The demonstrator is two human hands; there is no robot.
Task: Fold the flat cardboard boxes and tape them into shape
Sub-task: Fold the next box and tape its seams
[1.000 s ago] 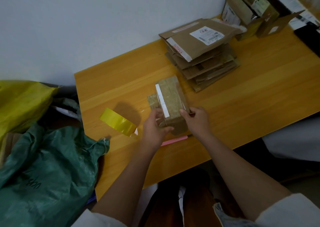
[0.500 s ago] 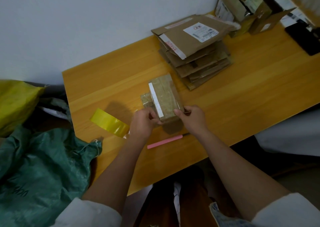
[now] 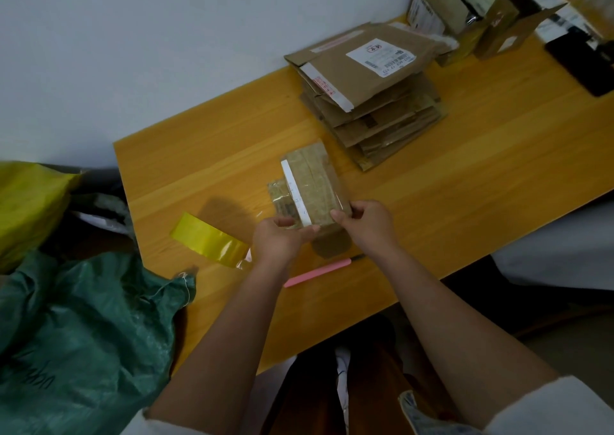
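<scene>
Head view: small cardboard box [image 3: 315,185], wrapped in clear tape with a white strip along one edge, held at its near end on the desk [image 3: 481,169], left hand [image 3: 277,240] and right hand [image 3: 367,220] both curled round it in a two-sided grip. Left of the grip, yellow tape roll [image 3: 207,242]; just nearer than the grip, pink knife [image 3: 317,272]; beyond it to the right, stack of flat boxes [image 3: 372,96].

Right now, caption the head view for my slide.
Both hands, left hand and right hand, hold a small brown cardboard box above the wooden table.
</scene>
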